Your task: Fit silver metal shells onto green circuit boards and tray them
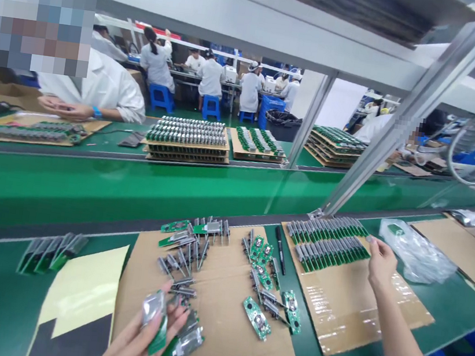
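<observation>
My left hand is closed around a green circuit board with a silver metal part on it, above the near end of a cardboard sheet. Just under the fingers lies another green board with a silver part. My right hand pinches the grey end of a circuit board at the right end of the rows. Two rows of leaning boards stand on a tape-covered cardboard sheet; the fingers partly hide the last one.
Loose boards lie right of centre. A black pen separates the cardboard sheets. Left are yellow paper and leaning boards; right, a plastic bag. A metal post rises behind. Co-workers sit beyond the green belt.
</observation>
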`<state>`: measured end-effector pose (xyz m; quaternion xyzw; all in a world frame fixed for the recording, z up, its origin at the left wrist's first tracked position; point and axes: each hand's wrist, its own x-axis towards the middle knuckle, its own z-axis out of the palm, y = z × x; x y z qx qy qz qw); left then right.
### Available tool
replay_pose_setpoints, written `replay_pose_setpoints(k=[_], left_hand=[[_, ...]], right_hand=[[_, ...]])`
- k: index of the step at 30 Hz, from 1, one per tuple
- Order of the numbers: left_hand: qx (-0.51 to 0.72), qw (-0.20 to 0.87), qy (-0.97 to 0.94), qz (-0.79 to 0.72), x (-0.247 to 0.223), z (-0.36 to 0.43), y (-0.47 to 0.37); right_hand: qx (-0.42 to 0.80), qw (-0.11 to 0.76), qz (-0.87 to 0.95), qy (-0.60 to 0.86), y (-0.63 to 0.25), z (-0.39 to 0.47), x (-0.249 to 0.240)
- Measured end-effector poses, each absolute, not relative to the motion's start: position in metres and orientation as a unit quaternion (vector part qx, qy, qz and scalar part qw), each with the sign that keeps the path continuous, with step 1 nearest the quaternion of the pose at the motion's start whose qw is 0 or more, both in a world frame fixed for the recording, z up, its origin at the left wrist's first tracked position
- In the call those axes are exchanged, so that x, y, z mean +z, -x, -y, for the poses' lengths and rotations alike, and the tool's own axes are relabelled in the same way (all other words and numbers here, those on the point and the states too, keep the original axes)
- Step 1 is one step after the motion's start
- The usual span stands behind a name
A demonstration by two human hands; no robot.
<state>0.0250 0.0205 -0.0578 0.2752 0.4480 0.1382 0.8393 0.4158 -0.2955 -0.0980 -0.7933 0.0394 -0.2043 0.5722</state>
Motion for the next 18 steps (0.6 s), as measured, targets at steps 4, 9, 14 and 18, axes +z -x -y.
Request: replay_pose_setpoints(k=[4, 9, 14, 18], left_hand=[[0.143, 0.85, -0.335, -0.381, -0.052, -0.004, -0.03], [0.14, 0.89, -0.275, -0.335, -0.044, 0.002, -0.041], [0.118, 0.929, -0.177, -0.302, -0.041, 0.01, -0.036], [0.111, 0.936, -0.161, -0.293, -0.035, 0.014, -0.031]], right_hand=[[-0.171, 0.609, 0.069, 0.771, -0.33, 0.231, -0.071], [-0.002, 0.603, 0.266, 0.752, -0.191, 0.158, -0.044], [-0.017, 0.545, 0.413, 0.73, -0.134, 0.119, -0.031], [-0.052, 0.54, 0.451, 0.708, -0.128, 0.107, -0.024]])
